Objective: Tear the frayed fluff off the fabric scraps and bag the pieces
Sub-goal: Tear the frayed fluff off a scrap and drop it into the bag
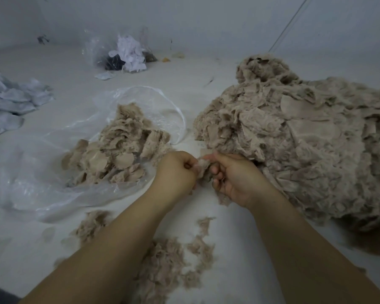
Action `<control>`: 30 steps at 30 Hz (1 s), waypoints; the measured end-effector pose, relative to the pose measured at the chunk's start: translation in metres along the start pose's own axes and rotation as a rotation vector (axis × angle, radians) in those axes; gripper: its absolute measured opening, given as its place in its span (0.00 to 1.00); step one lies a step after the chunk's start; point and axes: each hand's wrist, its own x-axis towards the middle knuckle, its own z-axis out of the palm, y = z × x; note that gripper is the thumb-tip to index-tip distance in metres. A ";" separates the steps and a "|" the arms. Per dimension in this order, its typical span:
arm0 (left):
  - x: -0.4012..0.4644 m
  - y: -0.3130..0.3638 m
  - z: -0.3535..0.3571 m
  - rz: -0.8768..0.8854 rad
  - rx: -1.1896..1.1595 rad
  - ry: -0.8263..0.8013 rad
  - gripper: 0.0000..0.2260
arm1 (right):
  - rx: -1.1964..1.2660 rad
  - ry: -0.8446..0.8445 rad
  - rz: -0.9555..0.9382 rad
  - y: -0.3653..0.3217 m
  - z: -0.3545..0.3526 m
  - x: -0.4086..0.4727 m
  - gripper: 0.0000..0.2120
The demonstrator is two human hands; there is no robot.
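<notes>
Both my hands hold one small beige fabric scrap (203,166) between them above the white floor. My left hand (177,172) grips its left side with curled fingers. My right hand (235,176) pinches its right side, and a bit of fluff hangs below the palm. A large heap of beige scraps (305,139) lies to the right, touching my right hand's far side. A clear plastic bag (53,172) lies open on the left, and a smaller pile of beige pieces (119,150) rests on it. Torn fluff (167,266) is scattered under my forearms.
A pale blue-white cloth heap (9,102) lies at the far left. A second clear bag (123,53) with white and dark scraps stands at the back by the wall. A thin cable (287,27) runs up the wall at the back right.
</notes>
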 end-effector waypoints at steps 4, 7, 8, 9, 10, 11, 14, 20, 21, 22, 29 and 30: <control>-0.014 0.007 -0.006 0.079 -0.180 0.087 0.10 | 0.003 0.025 0.005 0.000 0.000 0.001 0.11; -0.022 0.012 -0.012 0.137 -0.241 0.111 0.06 | -0.007 0.029 0.002 0.001 0.000 0.001 0.12; -0.022 0.013 -0.014 0.137 -0.234 0.111 0.05 | -0.008 0.024 0.002 0.000 0.001 0.000 0.12; -0.021 0.013 -0.014 0.124 -0.202 0.104 0.06 | -0.012 0.014 0.003 0.000 0.001 0.000 0.12; -0.020 0.013 -0.014 0.105 -0.150 0.091 0.07 | -0.020 -0.004 0.007 -0.001 0.000 -0.001 0.13; -0.019 0.011 -0.014 0.095 -0.087 0.078 0.08 | -0.032 -0.026 0.009 -0.002 0.000 -0.002 0.15; -0.020 0.008 -0.010 0.132 0.064 0.056 0.06 | -0.106 -0.082 -0.018 -0.001 -0.001 -0.004 0.20; -0.027 0.012 -0.008 0.163 0.182 0.015 0.04 | -0.195 -0.092 -0.082 0.003 0.000 -0.002 0.13; -0.028 0.012 -0.009 0.150 0.179 0.016 0.04 | -0.193 -0.091 -0.085 0.003 0.000 -0.002 0.12; -0.028 0.012 -0.010 0.151 0.175 0.022 0.06 | -0.189 -0.098 -0.089 0.003 0.001 -0.003 0.12; -0.022 0.009 -0.011 0.161 0.103 0.080 0.11 | -0.238 -0.121 -0.083 0.003 -0.001 -0.004 0.12; -0.021 0.007 -0.011 0.115 0.045 0.095 0.11 | -0.216 -0.104 -0.076 0.003 -0.001 -0.004 0.14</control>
